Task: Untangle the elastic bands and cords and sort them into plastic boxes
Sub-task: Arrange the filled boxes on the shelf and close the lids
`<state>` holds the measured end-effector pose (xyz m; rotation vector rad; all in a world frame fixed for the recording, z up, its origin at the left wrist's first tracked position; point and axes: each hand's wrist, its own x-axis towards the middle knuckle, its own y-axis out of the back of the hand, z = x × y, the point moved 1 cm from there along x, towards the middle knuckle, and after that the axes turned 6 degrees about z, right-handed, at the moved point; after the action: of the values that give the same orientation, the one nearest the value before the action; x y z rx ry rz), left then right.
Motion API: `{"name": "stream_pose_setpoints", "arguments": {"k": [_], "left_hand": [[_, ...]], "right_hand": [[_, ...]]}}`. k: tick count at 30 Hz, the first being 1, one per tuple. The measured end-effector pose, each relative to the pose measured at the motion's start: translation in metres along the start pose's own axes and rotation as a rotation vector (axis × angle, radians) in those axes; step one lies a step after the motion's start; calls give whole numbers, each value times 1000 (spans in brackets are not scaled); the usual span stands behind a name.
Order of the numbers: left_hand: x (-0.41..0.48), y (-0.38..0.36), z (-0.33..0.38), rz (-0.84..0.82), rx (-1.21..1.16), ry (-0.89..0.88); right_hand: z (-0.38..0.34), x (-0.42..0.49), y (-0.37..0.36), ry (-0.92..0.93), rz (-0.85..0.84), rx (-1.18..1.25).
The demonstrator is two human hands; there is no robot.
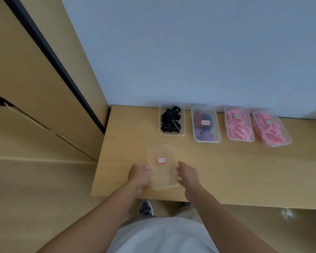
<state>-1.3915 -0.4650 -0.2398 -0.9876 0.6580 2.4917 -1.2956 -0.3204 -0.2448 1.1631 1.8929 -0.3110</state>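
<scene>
A clear plastic lid (161, 166) with a red-edged label is held over the near left part of the wooden table (226, 170). My left hand (140, 177) grips its left edge and my right hand (188, 175) holds its right edge, fingers curled at the rim. Along the back stand several clear boxes. One box (171, 133) holds black bands and has no lid. A second box (206, 140) holds purple and blue bands. Two lidded boxes (240, 138) (274, 143) hold pink bands.
A tan cabinet (44, 79) with a dark vertical strip rises at the left, close to the table's left edge. A pale wall stands behind the boxes. My shoe (145, 207) shows under the table's front edge.
</scene>
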Motion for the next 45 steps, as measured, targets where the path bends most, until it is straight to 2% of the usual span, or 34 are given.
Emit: {"name": "stream_pose_setpoints", "arguments": {"k": [6,10,18,28,31,36,39,45], "left_hand": [[8,18,-10,-31,69,-32],[12,24,-11,-84,130,-124],[14,38,11,-117,77,-222],[12,43,74,-298,185,-347],[25,32,86,-257,148,-351],[53,3,104,-131,128,-336],[65,-10,111,-44,146,-332],[69,-23,127,76,199,-318]], "right_hand": [[13,-8,-5,-1,0,20],[25,-15,-4,20,8,-34],[18,-23,11,275,-32,-359],[-44,-4,15,457,-55,-334],[-67,10,17,533,-72,-410],[-99,35,22,831,-105,-778],[-116,52,23,918,-95,-941],[-139,79,20,978,-133,-944]]}}
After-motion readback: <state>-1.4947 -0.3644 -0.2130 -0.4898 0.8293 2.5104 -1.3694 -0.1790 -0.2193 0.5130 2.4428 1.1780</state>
